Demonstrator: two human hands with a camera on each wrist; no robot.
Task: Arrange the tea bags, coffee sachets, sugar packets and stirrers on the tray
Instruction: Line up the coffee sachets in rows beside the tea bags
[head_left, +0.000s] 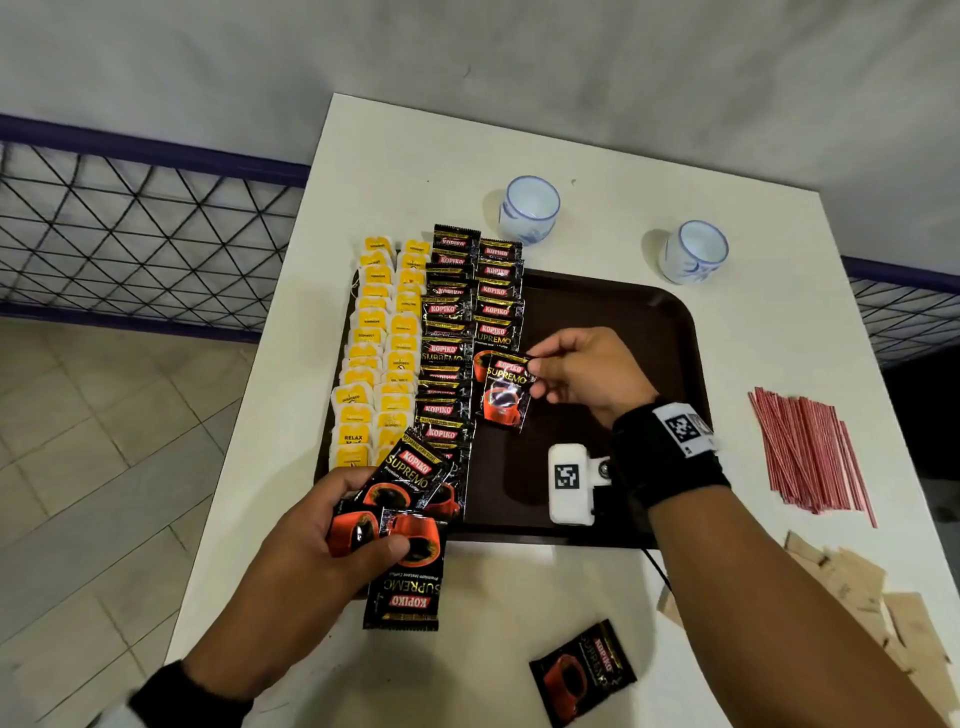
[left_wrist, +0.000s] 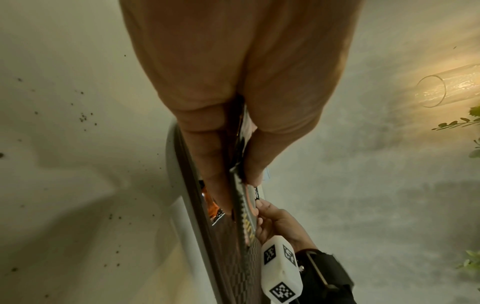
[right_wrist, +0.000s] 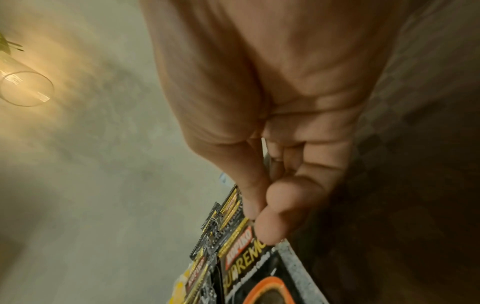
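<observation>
A dark brown tray (head_left: 613, 322) lies on the white table. Its left side holds two columns of yellow tea bags (head_left: 376, 343) and two columns of black coffee sachets (head_left: 447, 332). My right hand (head_left: 582, 371) pinches one coffee sachet (head_left: 504, 389) by its top corner at the lower end of the second coffee column; the right wrist view shows the thumb and fingers on that sachet (right_wrist: 249, 267). My left hand (head_left: 332, 525) grips a fan of several coffee sachets (head_left: 410, 514) over the tray's front left corner. One loose sachet (head_left: 582, 670) lies on the table in front.
Red stirrers (head_left: 805, 452) lie in a pile right of the tray. Brown sugar packets (head_left: 872, 587) are heaped at the right front. Two white and blue cups (head_left: 530, 208) (head_left: 693, 252) stand behind the tray. The table's left edge drops to a tiled floor.
</observation>
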